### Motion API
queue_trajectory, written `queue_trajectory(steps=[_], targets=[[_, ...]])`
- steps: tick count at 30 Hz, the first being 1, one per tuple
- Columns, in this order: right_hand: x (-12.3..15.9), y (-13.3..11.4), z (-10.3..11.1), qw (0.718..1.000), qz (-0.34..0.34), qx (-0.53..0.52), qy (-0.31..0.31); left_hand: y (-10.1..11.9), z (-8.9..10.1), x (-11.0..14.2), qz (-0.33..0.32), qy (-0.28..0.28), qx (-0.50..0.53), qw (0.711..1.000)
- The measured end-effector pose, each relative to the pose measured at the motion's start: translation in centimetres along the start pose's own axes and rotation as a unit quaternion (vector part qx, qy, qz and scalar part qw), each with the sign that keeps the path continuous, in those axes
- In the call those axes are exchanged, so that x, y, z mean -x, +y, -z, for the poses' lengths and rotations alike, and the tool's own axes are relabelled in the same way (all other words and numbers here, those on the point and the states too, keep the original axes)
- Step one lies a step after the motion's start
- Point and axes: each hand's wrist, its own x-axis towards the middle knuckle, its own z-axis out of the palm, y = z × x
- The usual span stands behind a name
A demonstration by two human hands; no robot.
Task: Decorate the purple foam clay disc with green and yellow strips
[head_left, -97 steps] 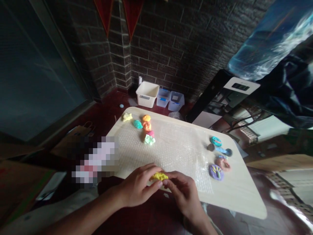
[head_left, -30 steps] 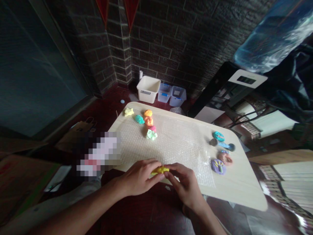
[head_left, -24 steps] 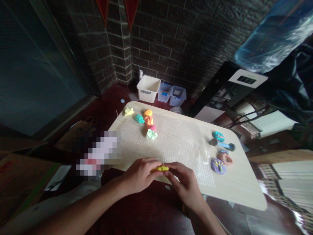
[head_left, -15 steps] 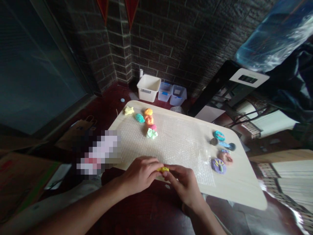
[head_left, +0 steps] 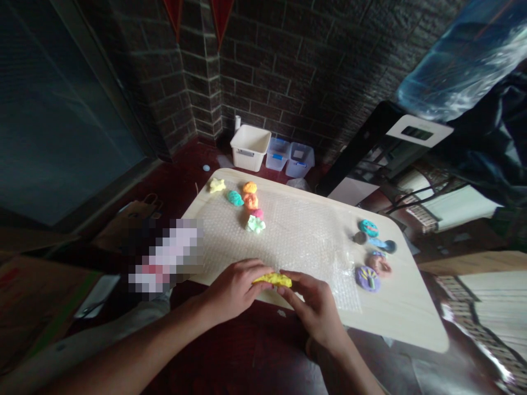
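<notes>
A long, lumpy piece of yellow modelling clay [head_left: 276, 279] is held between both hands over the table's near edge. My left hand [head_left: 236, 288] pinches its left end with thumb and fingers. On the other end, the fingers and thumb of my right hand [head_left: 310, 299] are closed. Beneath and beyond lies a sheet of bubble wrap [head_left: 296, 236]. At its far left sit a pale yellow star shape [head_left: 217, 185], a teal lump [head_left: 235, 198], orange lumps [head_left: 251, 201], a pink lump [head_left: 257, 213] and a pale green piece [head_left: 256, 224].
At the table's [head_left: 415, 318] right are a purple disc [head_left: 368, 278], a brownish-pink piece [head_left: 382, 264], a blue piece with dark round ends [head_left: 376, 242] and a teal disc [head_left: 369, 227]. A white basket [head_left: 250, 159] and clear bins [head_left: 299, 160] stand on the floor behind.
My fingers have shifted on the yellow clay, and more of it shows between them now. My right hand has moved slightly right. The pieces on the table have stayed put.
</notes>
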Motion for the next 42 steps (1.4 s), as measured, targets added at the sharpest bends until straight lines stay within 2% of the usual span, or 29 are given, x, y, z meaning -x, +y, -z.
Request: queue_trajectory(steps=[4,10,14,17,21,26,32,34,37,42], targets=[[0.1,0.0,0.0,1.0,0.007,0.026,0.004,0.2,0.1,0.0,0.0,-0.01,0.015,1.0],[-0.2,0.0,0.0,0.999,0.036,0.021,0.008,0.9,0.4,0.0,0.048,-0.023,0.014,0.998],[-0.3,0.0,0.0,0.998,0.056,0.01,0.021,0.6,0.4,-0.1,0.07,-0.036,0.052,0.995],[-0.3,0.0,0.1,0.999,0.039,-0.007,0.017,0.2,0.3,-0.1,0.059,-0.033,0.066,0.996],[-0.2,0.0,0.2,1.0,-0.017,-0.021,0.006,0.1,0.3,-0.2,0.031,-0.022,0.049,0.998],[0.0,0.0,0.2,1.0,-0.027,-0.002,-0.004,0.3,0.5,-0.2,0.037,-0.044,0.02,0.998],[0.1,0.6,0.0,0.999,0.024,-0.026,-0.02,1.3,1.0,-0.2,0.075,-0.082,0.017,0.994],[0.2,0.8,-0.1,0.999,0.028,-0.03,-0.016,1.3,1.0,-0.2,0.072,-0.094,0.041,0.992],[0.3,0.7,-0.1,0.999,-0.003,-0.04,-0.003,1.0,0.7,-0.1,0.048,-0.085,0.056,0.994],[-0.1,0.2,0.0,0.999,-0.039,-0.027,-0.021,0.5,0.5,-0.1,0.007,-0.067,0.024,0.997]])
